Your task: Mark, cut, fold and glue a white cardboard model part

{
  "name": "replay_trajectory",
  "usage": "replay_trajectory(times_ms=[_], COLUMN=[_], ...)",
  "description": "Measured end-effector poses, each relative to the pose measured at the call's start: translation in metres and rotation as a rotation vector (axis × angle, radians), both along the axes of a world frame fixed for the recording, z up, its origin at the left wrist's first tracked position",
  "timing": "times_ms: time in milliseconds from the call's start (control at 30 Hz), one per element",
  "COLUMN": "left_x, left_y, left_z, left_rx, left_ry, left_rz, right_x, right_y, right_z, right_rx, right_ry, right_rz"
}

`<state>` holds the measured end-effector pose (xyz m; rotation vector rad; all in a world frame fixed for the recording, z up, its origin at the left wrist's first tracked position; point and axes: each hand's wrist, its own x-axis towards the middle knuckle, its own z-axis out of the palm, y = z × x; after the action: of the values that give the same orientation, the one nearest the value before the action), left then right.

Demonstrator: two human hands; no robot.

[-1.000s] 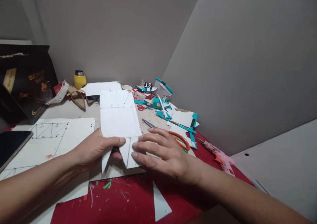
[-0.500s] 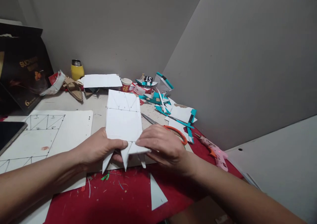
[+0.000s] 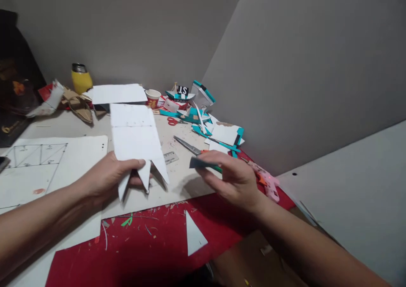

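My left hand (image 3: 109, 173) is closed on the lower edge of a white card piece (image 3: 135, 141), thumb on top and fingers underneath. The card has pointed triangular flaps along its near edge and pencilled lines near its far end. Over the table to the right, my right hand (image 3: 237, 181) pinches a small dark-faced card scrap (image 3: 197, 163) between thumb and fingers, apart from the white card. Just beyond that hand lie scissors (image 3: 187, 144) with orange handles, partly hidden by it. A white card triangle (image 3: 194, 236) rests on the red cloth near me.
A sheet with drawn lines (image 3: 85, 164) lies left. A clear ruler (image 3: 171, 157) and small red scissors (image 3: 172, 121) sit mid-table. Behind are a yellow bottle (image 3: 81, 80), a paper cup (image 3: 153, 96) and small model boats (image 3: 190, 116). A pink glue gun (image 3: 269, 183) lies right.
My right hand has come away from the white card to the right, holding a small scrap. One triangular flap no longer shows there. My left hand and the card have shifted left.
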<state>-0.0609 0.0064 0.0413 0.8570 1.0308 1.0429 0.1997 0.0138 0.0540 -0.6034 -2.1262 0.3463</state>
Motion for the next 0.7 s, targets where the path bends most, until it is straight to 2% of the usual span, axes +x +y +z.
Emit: replay_trajectory(times_ms=[67, 167, 300, 400, 533, 600, 700], left_x=[-0.001, 0.000, 0.001, -0.001, -0.002, -0.003, -0.004], left_y=[0.004, 0.007, 0.006, 0.006, 0.006, 0.005, 0.002], left_z=[0.002, 0.003, 0.003, 0.002, 0.004, 0.006, 0.009], left_rx=[0.023, 0.041, 0.039, 0.047, 0.042, 0.012, 0.017], left_ry=[0.007, 0.027, 0.094, 0.108, 0.067, 0.030, 0.049], left_rz=[0.027, 0.035, 0.030, 0.018, 0.040, 0.047, 0.063], right_x=[0.013, 0.027, 0.035, 0.036, 0.032, 0.026, 0.015], right_y=[-0.008, -0.021, -0.039, -0.053, -0.067, -0.072, -0.077], right_z=[-0.010, -0.026, -0.038, -0.032, -0.014, -0.006, -0.003], right_rx=[0.089, 0.156, 0.104, 0.003, -0.094, -0.069, 0.062], right_ry=[-0.180, -0.353, -0.500, -0.619, -0.778, -0.864, -0.929], right_rz=[0.103, 0.139, 0.210, 0.247, 0.222, 0.197, 0.175])
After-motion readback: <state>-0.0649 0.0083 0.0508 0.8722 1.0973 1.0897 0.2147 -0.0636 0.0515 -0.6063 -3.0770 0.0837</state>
